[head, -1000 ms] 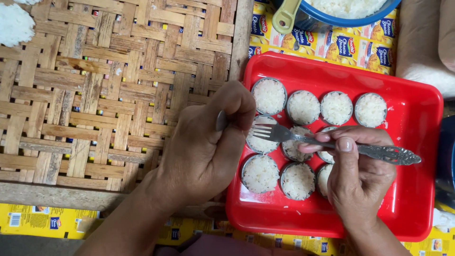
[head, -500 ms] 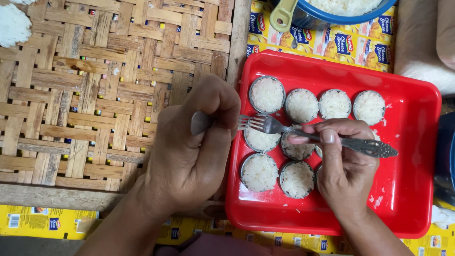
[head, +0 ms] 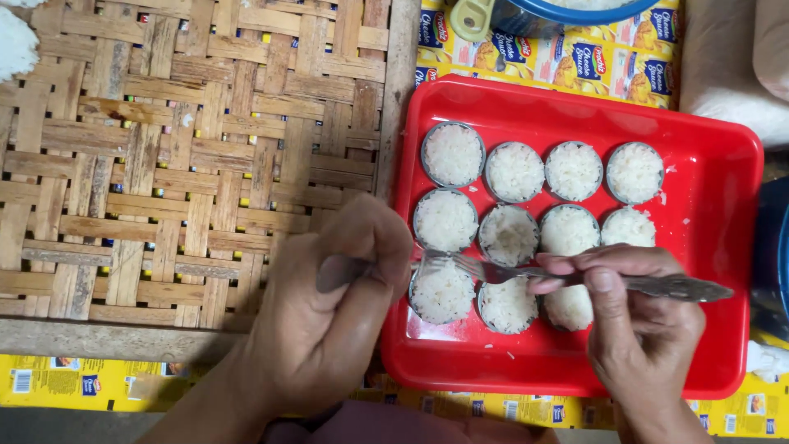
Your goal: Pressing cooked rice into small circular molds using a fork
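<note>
A red plastic tray (head: 715,247) holds several small round metal cups (head: 514,171) packed with white rice. My right hand (head: 637,329) grips a metal fork (head: 526,271) that lies level over the lower cups, tines pointing left. My left hand (head: 329,312) is closed around a small grey utensil handle (head: 339,271) at the tray's left edge, beside the lower-left cup (head: 442,293). Part of that utensil is hidden by my fingers.
A woven bamboo mat (head: 164,156) lies left of the tray, with a clump of white rice (head: 15,45) at its far corner. A blue bowl with a yellow-green handle (head: 493,12) stands above the tray. Yellow printed packaging sheets (head: 575,62) cover the surface beneath.
Both hands have slid down toward the tray's near edge. The fork moved from the middle row down to the lower cups, and more of the upper cups now show.
</note>
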